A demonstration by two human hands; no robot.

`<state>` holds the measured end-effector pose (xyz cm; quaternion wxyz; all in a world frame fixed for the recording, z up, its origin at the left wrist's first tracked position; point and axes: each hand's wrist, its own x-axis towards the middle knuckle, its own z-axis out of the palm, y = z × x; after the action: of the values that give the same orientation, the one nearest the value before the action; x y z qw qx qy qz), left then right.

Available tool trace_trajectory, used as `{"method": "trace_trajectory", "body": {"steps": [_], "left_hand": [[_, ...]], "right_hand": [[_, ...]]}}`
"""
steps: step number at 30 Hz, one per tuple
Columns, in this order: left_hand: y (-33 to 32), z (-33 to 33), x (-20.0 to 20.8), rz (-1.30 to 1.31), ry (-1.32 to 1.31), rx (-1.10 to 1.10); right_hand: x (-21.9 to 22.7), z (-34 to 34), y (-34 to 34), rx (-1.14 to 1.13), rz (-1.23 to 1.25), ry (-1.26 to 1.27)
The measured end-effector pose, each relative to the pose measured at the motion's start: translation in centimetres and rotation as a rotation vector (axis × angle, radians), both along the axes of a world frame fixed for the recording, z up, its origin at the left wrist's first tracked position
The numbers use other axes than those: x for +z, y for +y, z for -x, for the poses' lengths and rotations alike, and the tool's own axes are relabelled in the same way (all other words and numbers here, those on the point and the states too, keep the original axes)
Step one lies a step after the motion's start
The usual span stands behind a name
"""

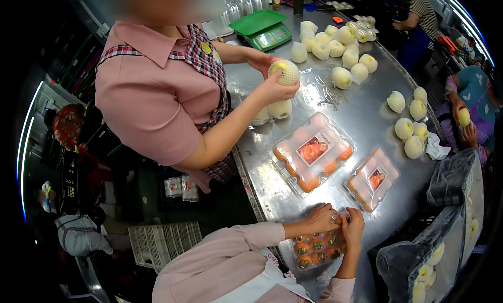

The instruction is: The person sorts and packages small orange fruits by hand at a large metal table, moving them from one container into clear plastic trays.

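Orange round fruit (317,245) with dark greenish tops; dusty-pink cloth sleeves (266,234).
A pink collared shirt (139,96) under a red, black and white checked apron (212,78); a green flat-topped scale (257,21); creamy-white netted round fruit (341,78); a distant short-sleeved shirt (425,12), blurred, seemingly striped dark and cream.

Green scale (263,29), foam-netted pale fruit (321,51), slatted cream crate (160,244)

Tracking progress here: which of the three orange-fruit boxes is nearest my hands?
The lowest box, at the left hand and right hand; the larger labelled box and smaller labelled box lie untouched beyond.
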<state>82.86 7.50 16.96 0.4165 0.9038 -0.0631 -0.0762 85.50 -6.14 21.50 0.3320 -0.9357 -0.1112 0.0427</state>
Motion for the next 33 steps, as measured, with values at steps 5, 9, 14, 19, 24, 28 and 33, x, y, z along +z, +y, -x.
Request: {"method": "trace_trajectory", "body": {"steps": [5,9,14,19,24,28,33], "left_hand": [[0.3,0.7,1.6,0.061,0.133,-0.029],[-0.1,0.6,1.4,0.093,0.1,-0.011],[-0.3,-0.8,-0.5,0.242,0.028,0.109],[1.1,0.1,-0.2,0.32,0.118,0.129],[1.4,0.2,0.3,0.33,0.065,0.138],[1.2,0.3,-0.1,0.326,0.037,0.13],[1.4,-0.3,-0.4,0.359,0.055,0.074]], "right_hand": [[0.8,-0.5,0.1,-0.07,0.233,0.136],[-0.2,-1.0,-0.3,-0.089,0.29,0.088],[-0.3,-1.1,0.6,-0.057,0.064,0.138],[-0.8,-1.1,0.8,-0.039,-0.132,0.188],[-1.1,-1.5,1.1,0.007,-0.082,0.196],[-0.7,-1.7,1.2,0.01,-0.08,0.223],[-1.8,-2.6,0.5,0.062,-0.159,0.328]]}}
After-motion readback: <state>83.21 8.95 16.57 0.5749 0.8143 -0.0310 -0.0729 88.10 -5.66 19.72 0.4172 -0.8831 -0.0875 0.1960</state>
